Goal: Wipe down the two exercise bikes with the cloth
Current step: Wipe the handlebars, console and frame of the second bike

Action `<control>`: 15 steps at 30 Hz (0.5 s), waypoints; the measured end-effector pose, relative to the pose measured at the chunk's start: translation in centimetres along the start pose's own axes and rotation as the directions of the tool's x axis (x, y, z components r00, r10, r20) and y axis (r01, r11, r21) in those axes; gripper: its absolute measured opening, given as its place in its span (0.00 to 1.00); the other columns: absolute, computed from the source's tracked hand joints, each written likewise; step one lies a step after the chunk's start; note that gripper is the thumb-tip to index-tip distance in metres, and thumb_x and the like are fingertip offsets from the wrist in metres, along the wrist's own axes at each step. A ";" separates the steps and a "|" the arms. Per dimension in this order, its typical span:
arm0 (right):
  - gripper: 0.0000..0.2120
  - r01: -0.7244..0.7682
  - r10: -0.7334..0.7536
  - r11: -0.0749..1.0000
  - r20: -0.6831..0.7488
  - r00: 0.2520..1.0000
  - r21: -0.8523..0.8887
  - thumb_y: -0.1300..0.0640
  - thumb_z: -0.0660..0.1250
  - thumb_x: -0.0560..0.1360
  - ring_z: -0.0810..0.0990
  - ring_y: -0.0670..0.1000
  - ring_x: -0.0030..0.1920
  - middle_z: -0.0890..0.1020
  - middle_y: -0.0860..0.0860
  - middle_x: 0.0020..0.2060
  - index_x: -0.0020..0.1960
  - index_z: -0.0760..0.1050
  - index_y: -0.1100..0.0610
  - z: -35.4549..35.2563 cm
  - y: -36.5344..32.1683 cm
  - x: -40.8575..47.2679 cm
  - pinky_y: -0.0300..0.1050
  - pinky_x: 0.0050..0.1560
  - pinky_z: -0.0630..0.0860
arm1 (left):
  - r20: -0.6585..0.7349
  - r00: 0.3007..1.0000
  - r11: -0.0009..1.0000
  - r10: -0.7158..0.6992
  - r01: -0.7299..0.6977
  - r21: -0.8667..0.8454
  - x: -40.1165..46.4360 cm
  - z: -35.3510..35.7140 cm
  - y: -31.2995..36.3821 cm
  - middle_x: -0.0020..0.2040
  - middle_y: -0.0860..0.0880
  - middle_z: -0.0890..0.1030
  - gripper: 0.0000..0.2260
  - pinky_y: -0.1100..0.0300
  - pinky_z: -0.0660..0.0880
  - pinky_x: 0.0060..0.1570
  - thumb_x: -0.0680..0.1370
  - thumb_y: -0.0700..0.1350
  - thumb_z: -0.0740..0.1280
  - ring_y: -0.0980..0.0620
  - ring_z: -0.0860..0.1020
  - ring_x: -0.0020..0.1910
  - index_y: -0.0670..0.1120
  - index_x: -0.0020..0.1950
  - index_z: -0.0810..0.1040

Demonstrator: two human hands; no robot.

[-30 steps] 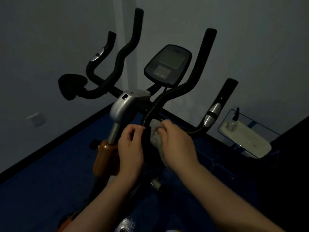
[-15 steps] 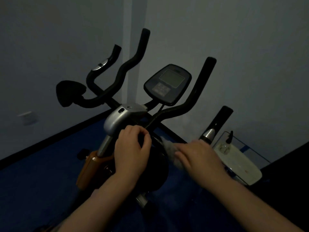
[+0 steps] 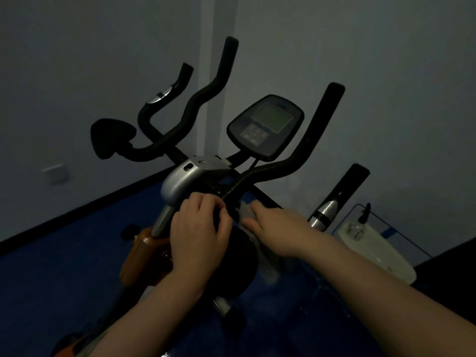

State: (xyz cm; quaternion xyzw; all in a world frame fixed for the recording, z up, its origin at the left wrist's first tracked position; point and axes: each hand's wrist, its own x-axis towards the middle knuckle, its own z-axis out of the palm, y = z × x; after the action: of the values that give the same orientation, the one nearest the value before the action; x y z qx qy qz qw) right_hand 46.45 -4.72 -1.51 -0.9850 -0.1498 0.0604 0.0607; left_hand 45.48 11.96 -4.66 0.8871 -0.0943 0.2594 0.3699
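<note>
Far to the left of the screen (image 3: 265, 127) a small white box (image 3: 55, 173) sits on the wall; nearer, the black handlebars (image 3: 206, 94) curl up; under the screen is a silver cover (image 3: 185, 177) on the exercise bike (image 3: 144, 256); the left hand (image 3: 198, 235) sits below that cover, fingers curled around a dark part of the bike; the right hand (image 3: 280, 230), below and right of the screen, looks blurry, fingers fairly straight, pressing the grey cloth (image 3: 247, 212) on the bar; far right sits a white thing (image 3: 376, 251).
</note>
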 end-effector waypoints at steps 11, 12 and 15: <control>0.19 0.287 -0.334 0.930 -0.203 0.920 -0.228 0.55 0.56 0.76 0.77 0.54 0.40 0.79 0.53 0.44 0.64 0.72 0.58 0.2 2.4 -5.4 0.46 0.38 0.71 | 0.016 0.996 0.979 0.087 -0.083 -0.184 0.9 -0.1 3.7 0.45 0.55 0.75 0.05 0.52 0.74 0.42 0.74 0.48 0.61 0.54 0.74 0.43 0.51 0.47 0.75; 0.16 0.337 -0.382 0.911 -0.179 0.907 -0.237 0.58 0.57 0.73 0.77 0.55 0.40 0.80 0.54 0.42 0.56 0.77 0.60 -0.7 3.9 -6.2 0.48 0.41 0.73 | 0.034 0.993 0.969 0.114 -0.104 -0.222 1.4 0.5 4.8 0.44 0.55 0.75 0.05 0.53 0.74 0.42 0.74 0.48 0.61 0.54 0.74 0.43 0.51 0.47 0.74; 0.11 0.240 -0.319 0.935 -0.328 0.889 -0.260 0.61 0.57 0.68 0.78 0.57 0.41 0.81 0.56 0.39 0.41 0.79 0.62 -4.6 8.9 -6.3 0.52 0.47 0.75 | 0.196 0.968 0.967 0.157 -0.110 -0.229 2.6 2.6 7.0 0.45 0.52 0.78 0.05 0.51 0.74 0.47 0.74 0.43 0.66 0.51 0.76 0.46 0.48 0.49 0.77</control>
State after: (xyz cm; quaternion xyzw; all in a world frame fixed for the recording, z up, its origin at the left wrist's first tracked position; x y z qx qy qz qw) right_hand 43.64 -15.53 2.43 -0.9475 -0.2825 -0.1495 -0.0100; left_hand 46.17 5.17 -0.58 0.8557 -0.2208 0.1760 0.4336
